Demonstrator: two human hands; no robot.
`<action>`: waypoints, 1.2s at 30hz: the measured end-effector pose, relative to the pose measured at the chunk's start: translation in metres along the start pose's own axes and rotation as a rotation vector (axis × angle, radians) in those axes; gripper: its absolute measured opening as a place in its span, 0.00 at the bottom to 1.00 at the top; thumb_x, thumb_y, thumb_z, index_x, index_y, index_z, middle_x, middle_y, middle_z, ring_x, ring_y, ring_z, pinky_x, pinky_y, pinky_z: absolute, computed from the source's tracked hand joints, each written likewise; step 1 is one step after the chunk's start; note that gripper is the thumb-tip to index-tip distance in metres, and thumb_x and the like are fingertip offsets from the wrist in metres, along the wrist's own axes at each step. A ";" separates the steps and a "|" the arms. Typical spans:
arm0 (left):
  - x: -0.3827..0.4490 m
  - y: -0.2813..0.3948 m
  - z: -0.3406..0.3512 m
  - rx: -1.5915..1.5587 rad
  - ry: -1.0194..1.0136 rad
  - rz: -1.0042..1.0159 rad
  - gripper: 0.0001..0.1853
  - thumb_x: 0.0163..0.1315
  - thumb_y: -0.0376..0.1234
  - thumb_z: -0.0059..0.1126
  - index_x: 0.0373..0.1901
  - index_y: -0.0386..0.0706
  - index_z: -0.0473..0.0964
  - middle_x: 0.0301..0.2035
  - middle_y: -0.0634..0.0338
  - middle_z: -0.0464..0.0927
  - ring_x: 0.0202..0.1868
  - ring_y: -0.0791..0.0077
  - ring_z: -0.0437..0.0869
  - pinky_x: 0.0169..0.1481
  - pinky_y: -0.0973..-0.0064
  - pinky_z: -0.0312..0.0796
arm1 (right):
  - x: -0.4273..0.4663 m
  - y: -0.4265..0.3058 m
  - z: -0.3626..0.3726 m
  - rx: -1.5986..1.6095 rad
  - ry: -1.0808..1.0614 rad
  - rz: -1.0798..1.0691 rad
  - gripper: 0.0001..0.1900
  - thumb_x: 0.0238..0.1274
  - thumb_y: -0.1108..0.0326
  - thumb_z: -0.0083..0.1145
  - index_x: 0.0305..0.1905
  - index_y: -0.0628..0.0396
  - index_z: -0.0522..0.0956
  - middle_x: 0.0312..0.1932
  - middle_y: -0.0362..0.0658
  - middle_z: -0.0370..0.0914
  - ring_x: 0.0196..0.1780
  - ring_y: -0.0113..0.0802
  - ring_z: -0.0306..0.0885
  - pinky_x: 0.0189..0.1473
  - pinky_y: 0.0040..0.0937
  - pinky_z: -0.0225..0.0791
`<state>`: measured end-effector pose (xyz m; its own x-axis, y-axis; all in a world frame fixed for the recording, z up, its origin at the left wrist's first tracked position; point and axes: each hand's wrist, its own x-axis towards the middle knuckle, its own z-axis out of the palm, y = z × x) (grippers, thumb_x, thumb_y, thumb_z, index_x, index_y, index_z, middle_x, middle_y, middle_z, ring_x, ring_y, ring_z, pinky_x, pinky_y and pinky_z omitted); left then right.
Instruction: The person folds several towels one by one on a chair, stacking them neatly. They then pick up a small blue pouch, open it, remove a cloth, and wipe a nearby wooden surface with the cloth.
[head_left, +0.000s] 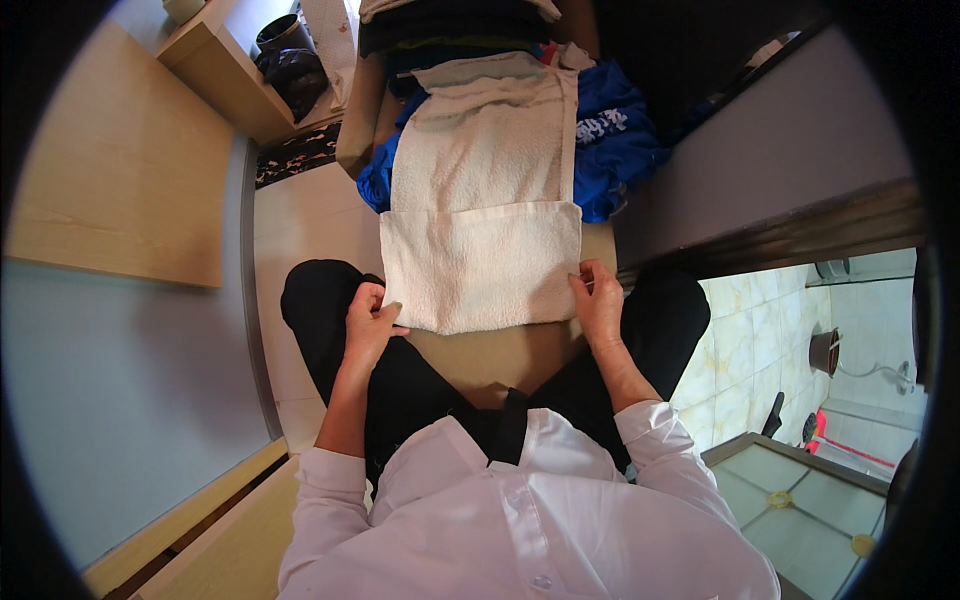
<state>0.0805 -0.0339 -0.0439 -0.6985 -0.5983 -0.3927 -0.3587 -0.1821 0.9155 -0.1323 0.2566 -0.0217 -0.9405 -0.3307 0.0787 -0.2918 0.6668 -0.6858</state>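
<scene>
A white terry towel (480, 150) lies lengthwise before me on a tan padded seat (487, 367). Its near end is folded back over itself, making a double layer with a straight hem across the middle. My left hand (369, 319) grips the near left corner of the folded part, thumb on top. At the right edge, my right hand (598, 296) pinches the same folded part between thumb and fingers. The far end of the towel is wrinkled. Bunched blue cloth (615, 142) with white lettering sticks out from under the towel on both sides.
Folded dark clothes (457, 26) are stacked at the seat's far end. A bin with a black bag (296, 79) stands far left beside a wooden cabinet (232, 75). A wooden panel (120, 165) rises at left. On the right, a doorway shows a tiled floor (742, 337) and a glazed door (802, 502).
</scene>
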 end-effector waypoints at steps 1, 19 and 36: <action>0.000 -0.001 -0.001 0.000 0.015 0.010 0.08 0.62 0.21 0.56 0.39 0.37 0.69 0.33 0.60 0.76 0.32 0.79 0.80 0.30 0.73 0.84 | 0.001 0.001 -0.001 0.012 0.016 -0.009 0.08 0.56 0.72 0.65 0.39 0.59 0.77 0.33 0.52 0.80 0.36 0.50 0.81 0.38 0.43 0.74; -0.009 0.034 -0.034 0.363 -0.261 -0.042 0.09 0.62 0.29 0.61 0.25 0.34 0.76 0.18 0.59 0.77 0.19 0.77 0.82 0.22 0.78 0.74 | -0.017 0.032 -0.039 -0.062 -0.352 0.124 0.13 0.55 0.60 0.67 0.37 0.58 0.82 0.29 0.49 0.82 0.33 0.42 0.80 0.38 0.36 0.72; -0.005 0.050 -0.030 1.169 -0.266 0.096 0.13 0.47 0.37 0.69 0.21 0.37 0.76 0.32 0.51 0.76 0.42 0.55 0.81 0.46 0.62 0.73 | -0.026 0.027 -0.052 -0.370 -0.442 0.070 0.11 0.57 0.57 0.63 0.36 0.53 0.82 0.32 0.50 0.83 0.40 0.51 0.83 0.40 0.46 0.74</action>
<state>0.0840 -0.0636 0.0066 -0.8095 -0.3657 -0.4593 -0.5468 0.7545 0.3629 -0.1246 0.3177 -0.0046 -0.8210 -0.4716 -0.3219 -0.3474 0.8599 -0.3740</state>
